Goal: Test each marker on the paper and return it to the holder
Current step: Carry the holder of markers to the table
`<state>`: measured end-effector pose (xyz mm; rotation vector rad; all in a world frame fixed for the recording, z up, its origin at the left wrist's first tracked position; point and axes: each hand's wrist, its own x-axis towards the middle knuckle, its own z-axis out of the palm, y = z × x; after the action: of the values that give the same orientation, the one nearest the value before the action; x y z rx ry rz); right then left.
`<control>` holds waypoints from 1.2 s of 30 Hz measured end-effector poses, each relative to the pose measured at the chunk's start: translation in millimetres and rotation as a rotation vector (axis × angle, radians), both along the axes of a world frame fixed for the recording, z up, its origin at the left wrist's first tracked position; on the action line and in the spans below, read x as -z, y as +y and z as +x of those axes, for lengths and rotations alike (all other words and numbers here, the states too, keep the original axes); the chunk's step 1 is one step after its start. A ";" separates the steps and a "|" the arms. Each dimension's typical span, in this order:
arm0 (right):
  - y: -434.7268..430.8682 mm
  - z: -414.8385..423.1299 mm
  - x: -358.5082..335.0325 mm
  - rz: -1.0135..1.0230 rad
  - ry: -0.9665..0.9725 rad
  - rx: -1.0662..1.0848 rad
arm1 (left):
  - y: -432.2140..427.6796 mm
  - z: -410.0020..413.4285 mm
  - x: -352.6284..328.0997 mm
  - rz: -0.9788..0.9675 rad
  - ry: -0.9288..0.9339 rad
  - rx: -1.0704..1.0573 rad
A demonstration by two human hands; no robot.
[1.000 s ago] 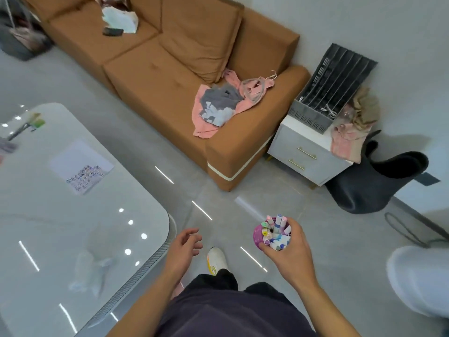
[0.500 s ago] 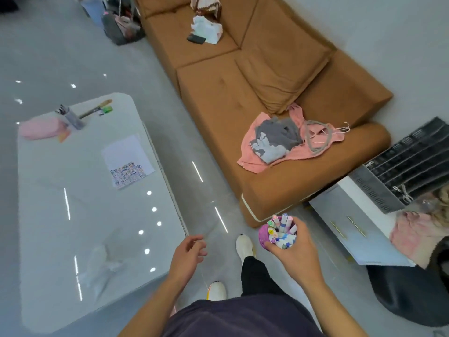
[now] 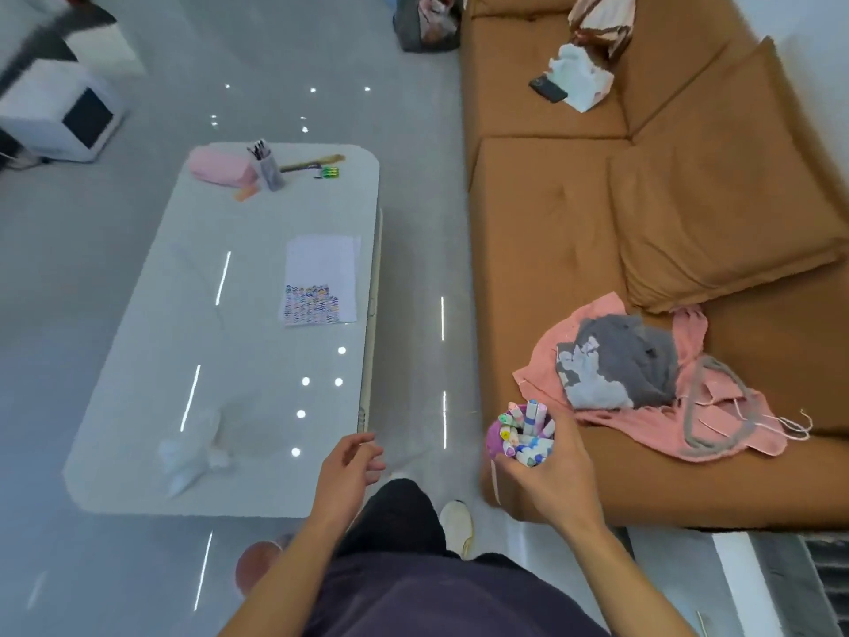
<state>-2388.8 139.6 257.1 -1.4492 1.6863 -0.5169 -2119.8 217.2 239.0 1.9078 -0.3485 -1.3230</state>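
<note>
- Right hand (image 3: 553, 471) grips the purple marker holder (image 3: 497, 438), full of markers (image 3: 528, 436), in front of the sofa (image 3: 574, 250).
- Left hand (image 3: 347, 471) hangs loose, fingers curled, holding nothing.
- Scribbled paper (image 3: 320, 280) lies on the white table (image 3: 239, 360), well apart from the holder.

Glossy grey floor (image 3: 285, 48) mirroring ceiling lights, white glossy coffee table (image 3: 257, 406), tan sofa (image 3: 551, 250) strewn with clothes (image 3: 643, 383)

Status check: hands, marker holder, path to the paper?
Left hand empty, open. Right hand gripping purple marker holder, full. Paper on white table, unobstructed.
</note>
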 end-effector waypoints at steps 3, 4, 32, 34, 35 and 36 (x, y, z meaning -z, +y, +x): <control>-40.0 14.4 1.9 0.024 -0.034 -0.066 | -22.0 13.5 1.1 0.008 -0.003 -0.064; -53.8 21.0 3.0 0.031 -0.042 -0.090 | -30.3 20.1 1.3 0.012 -0.013 -0.078; -397.2 256.4 13.6 0.080 0.013 -0.790 | -256.2 126.7 15.7 0.064 0.005 -0.628; -424.7 267.5 14.8 0.090 0.028 -0.896 | -272.6 119.1 14.2 0.075 0.008 -0.731; -437.4 272.9 14.9 0.097 0.025 -0.947 | -281.0 113.9 13.6 0.075 0.011 -0.787; -449.4 277.9 14.8 0.108 0.020 -0.992 | -289.2 108.6 13.6 0.074 0.014 -0.840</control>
<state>-2110.9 -309.7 242.3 -1.9624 0.8018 0.1402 -2011.2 -72.0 225.4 1.7840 0.4800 -0.7766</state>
